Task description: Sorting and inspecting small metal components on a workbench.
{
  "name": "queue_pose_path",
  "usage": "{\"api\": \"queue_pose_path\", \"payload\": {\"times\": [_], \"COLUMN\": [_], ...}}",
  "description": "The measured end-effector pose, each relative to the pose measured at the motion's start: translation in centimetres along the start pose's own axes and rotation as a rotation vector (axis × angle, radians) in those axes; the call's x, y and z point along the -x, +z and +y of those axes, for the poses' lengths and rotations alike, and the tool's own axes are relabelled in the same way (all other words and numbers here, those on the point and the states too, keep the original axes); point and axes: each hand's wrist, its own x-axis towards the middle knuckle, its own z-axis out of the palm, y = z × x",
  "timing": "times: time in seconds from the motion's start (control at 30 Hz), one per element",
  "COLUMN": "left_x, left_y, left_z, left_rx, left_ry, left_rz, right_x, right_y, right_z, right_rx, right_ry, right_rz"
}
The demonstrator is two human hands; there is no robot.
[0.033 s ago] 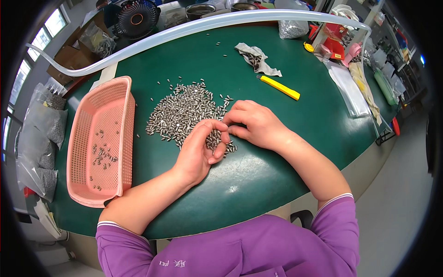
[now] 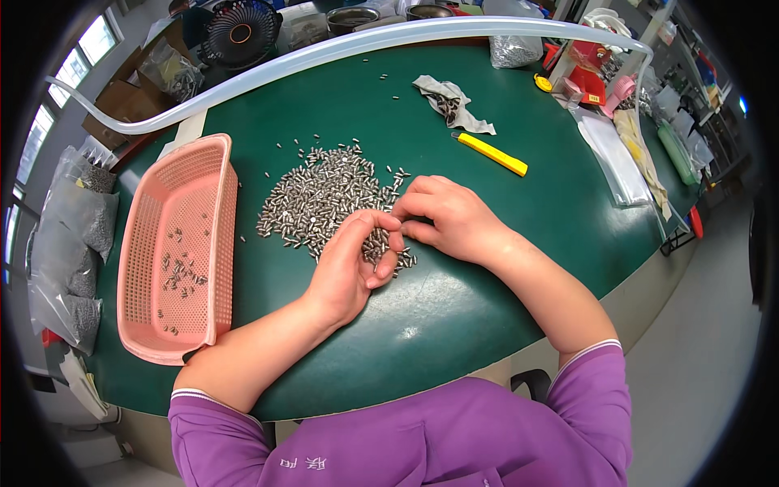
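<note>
A heap of small silvery metal pins (image 2: 320, 195) lies on the green table (image 2: 487, 284). At its near right edge my left hand (image 2: 341, 264) is curled with its palm turned inward, and pins show between its thumb and fingers; whether they lie in the palm or behind it I cannot tell. My right hand (image 2: 454, 217) meets it from the right, thumb and fingers pinched together at the left fingertips. Whatever sits in that pinch is too small to make out. Left of the heap stands a pink plastic basket (image 2: 221, 243) with a few pins on its bottom; my left forearm passes its near corner.
Beyond the heap lie a yellow utility knife (image 2: 492, 154) and a crumpled white cloth (image 2: 458, 105) with dark pieces on it. A pale tube (image 2: 389, 34) arcs along the far edge. Filled plastic bags (image 2: 77, 219) stand at left; flat clear bags (image 2: 613, 154) lie at right.
</note>
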Motion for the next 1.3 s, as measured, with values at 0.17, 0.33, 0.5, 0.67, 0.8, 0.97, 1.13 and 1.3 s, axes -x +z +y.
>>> {"api": "queue_pose_path", "payload": {"times": [0.17, 0.33, 0.5, 0.67, 0.8, 0.97, 1.13, 1.3], "left_x": [-0.1, -0.1, -0.2, -0.2, -0.2, -0.2, -0.2, 0.0], "left_y": [0.1, 0.0, -0.1, 0.0, 0.2, 0.0, 0.1, 0.3], "left_z": [0.0, -0.1, -0.3, -0.3, -0.2, -0.2, -0.1, 0.0], "left_rx": [-0.022, -0.075, -0.055, -0.056, -0.097, -0.101, -0.082, -0.067], "left_ry": [-0.019, -0.001, 0.001, -0.021, -0.047, -0.027, -0.026, -0.029], "left_rz": [0.02, 0.009, -0.009, 0.002, -0.007, -0.011, 0.017, 0.028], "right_x": [0.0, 0.0, -0.2, -0.5, -0.5, -0.5, 0.0, 0.0], "right_y": [0.1, 0.2, -0.4, -1.2, -1.2, -0.6, 0.1, -0.1], "right_z": [-0.1, -0.3, -0.3, -1.5, -1.4, -0.3, 0.5, 0.5], "right_rx": [0.002, 0.016, -0.061, -0.283, -0.256, -0.165, 0.015, 0.058], "right_ry": [0.022, 0.081, 0.019, -0.081, -0.122, -0.039, -0.024, -0.029], "right_rz": [-0.006, -0.045, 0.098, 0.066, 0.07, 0.148, 0.094, 0.061]}}
